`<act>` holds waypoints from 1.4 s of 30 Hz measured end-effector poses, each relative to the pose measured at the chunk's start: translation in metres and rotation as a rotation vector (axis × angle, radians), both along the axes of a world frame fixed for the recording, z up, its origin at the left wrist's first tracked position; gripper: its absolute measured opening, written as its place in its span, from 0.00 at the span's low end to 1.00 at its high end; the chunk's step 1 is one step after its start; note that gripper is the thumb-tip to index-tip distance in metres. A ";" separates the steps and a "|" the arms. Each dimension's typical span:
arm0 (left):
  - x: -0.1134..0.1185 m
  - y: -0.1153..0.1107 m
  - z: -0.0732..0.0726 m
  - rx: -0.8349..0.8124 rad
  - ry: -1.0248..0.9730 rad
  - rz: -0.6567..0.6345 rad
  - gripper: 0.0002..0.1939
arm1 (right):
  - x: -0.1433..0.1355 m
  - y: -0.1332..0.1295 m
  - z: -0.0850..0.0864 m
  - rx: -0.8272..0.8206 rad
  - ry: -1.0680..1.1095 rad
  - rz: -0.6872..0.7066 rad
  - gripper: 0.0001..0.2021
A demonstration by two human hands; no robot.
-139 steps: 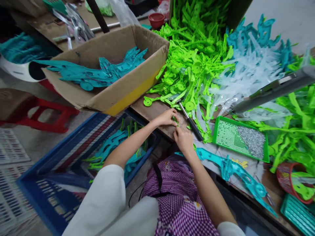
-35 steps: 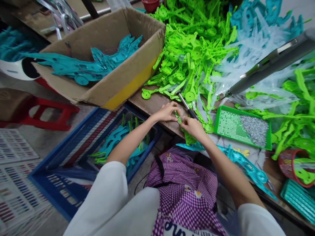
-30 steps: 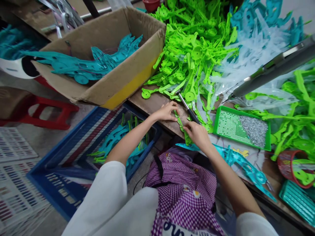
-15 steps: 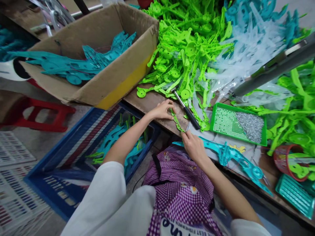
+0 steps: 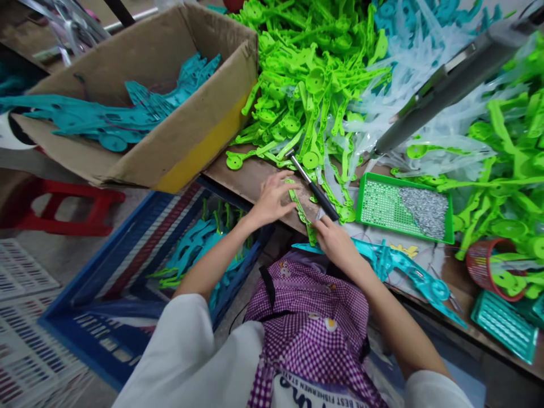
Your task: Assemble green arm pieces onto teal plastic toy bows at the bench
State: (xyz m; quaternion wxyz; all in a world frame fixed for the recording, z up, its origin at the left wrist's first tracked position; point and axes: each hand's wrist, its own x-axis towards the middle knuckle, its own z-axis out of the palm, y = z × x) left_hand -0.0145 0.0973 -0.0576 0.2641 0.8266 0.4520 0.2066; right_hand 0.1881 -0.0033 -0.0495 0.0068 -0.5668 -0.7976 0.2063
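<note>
Worn brown table (image 5: 232, 174); blue crate (image 5: 57, 322) on floor. Green strip (image 5: 301, 211) on table between hands, long axis running far-left to near-right. Left hand (image 5: 272, 197) spread wide; right hand (image 5: 338, 242) narrowed, grip unclear.

Bright green strip (image 5: 301, 213), purple-and-white checked apron (image 5: 308, 314), turquoise piece (image 5: 419, 277), brown carton (image 5: 182, 133) with yellow band (image 5: 204, 143), red stool (image 5: 80, 226)

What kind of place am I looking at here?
Probably a small workshop or factory handling plastic parts: a heap of green plastic parts lies on the bench, with a hammer and a green tray of small metal pieces.
</note>
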 end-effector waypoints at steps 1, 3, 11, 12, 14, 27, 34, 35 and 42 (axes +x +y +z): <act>0.005 -0.010 0.000 0.005 -0.028 -0.051 0.18 | 0.001 0.002 -0.003 -0.004 0.049 -0.021 0.12; 0.014 -0.025 -0.005 -0.043 -0.056 -0.205 0.14 | 0.004 0.005 -0.010 -0.004 0.138 -0.070 0.10; 0.027 -0.033 -0.029 -0.159 -0.103 -0.220 0.06 | 0.005 0.007 -0.023 0.077 0.276 -0.219 0.07; 0.027 -0.033 -0.028 -0.163 -0.102 -0.217 0.05 | 0.003 0.007 -0.022 0.085 0.259 -0.227 0.07; 0.028 -0.033 -0.025 -0.161 -0.094 -0.214 0.04 | -0.002 0.008 -0.017 0.069 0.195 -0.241 0.07; 0.039 -0.033 -0.011 -0.206 0.060 -0.205 0.01 | 0.037 -0.024 -0.020 0.147 0.250 -0.197 0.10; 0.042 -0.023 -0.007 -0.259 0.115 -0.274 0.03 | 0.039 -0.039 -0.009 0.183 -0.082 -0.085 0.14; 0.043 -0.022 -0.006 -0.267 0.128 -0.289 0.03 | 0.040 -0.041 -0.007 0.181 -0.106 -0.079 0.14; 0.047 -0.026 0.003 -0.085 0.214 -0.503 0.28 | 0.049 -0.043 -0.006 0.104 -0.047 -0.051 0.16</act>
